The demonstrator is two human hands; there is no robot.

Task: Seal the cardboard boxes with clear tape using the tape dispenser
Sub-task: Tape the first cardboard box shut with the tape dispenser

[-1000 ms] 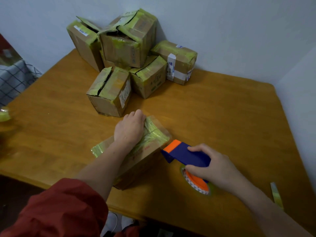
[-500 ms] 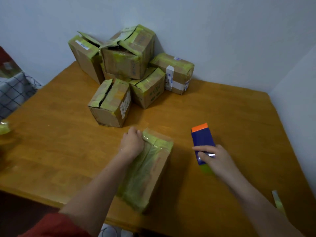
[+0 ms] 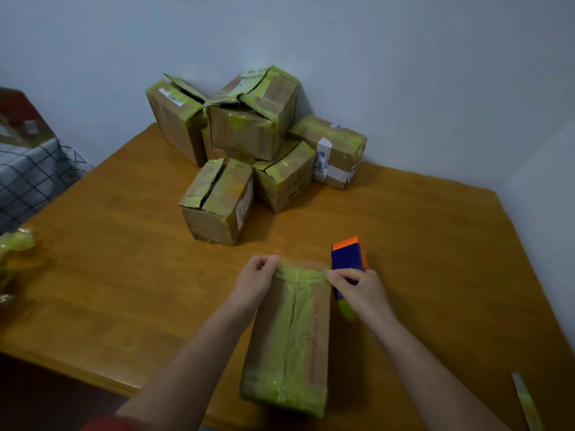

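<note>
On box (image 3: 280, 337) side: red lettering (image 3: 314, 340), too blurred to read.

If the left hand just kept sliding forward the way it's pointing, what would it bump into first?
The left hand pinches the far corner of the near box. Straight ahead lies bare table, then probably the small taped box beside the split-top box, though depth is unclear.

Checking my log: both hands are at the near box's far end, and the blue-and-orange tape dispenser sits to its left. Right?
One slip: the head view shows the tape dispenser to the right of the near box, by the right hand. The left hand and right hand are indeed at its far end.
</note>
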